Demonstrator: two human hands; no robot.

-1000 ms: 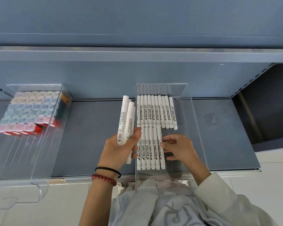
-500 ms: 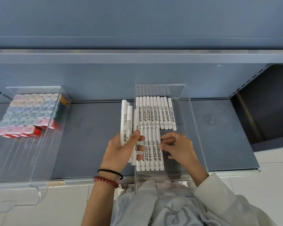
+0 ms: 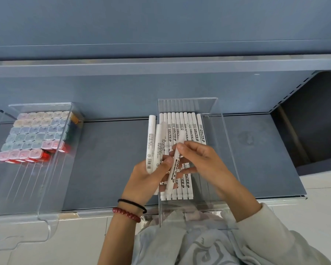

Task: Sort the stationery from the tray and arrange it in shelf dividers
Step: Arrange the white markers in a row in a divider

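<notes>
**Q:** How is the right hand [image 3: 204,165] engaged?

**A:** A single white marker [image 3: 174,173] is pinched between the thumb and fingertips, near the marker's upper end. The remaining fingers are loosely extended. The marker is held tilted above the clear divider [image 3: 227,142]. Its lower end crosses in front of the fingers of the left hand [image 3: 147,180]. Whether they touch cannot be told.

**Q:** What is held in the left hand?

**A:** A bundle of white markers [image 3: 151,142] is gripped, with the thumb pressed across the barrels. The bundle is pointed away from the person and is held just beside the divider's left wall, outside it.

**Q:** Where are the remaining markers located?

**A:** Two rows are laid flat and parallel inside the same divider. A back row [image 3: 182,129] is placed toward the rear wall. A front row [image 3: 183,190] is partly hidden beneath both hands.

**Q:** What is found around the divider?

**A:** The divider is set on a grey-blue shelf [image 3: 111,161]. Well apart to the left, a second clear divider [image 3: 52,184] is stocked with pastel-capped items [image 3: 36,134] in rows. A black band [image 3: 132,203] and a red bead bracelet [image 3: 126,214] are worn on the left wrist.
</notes>
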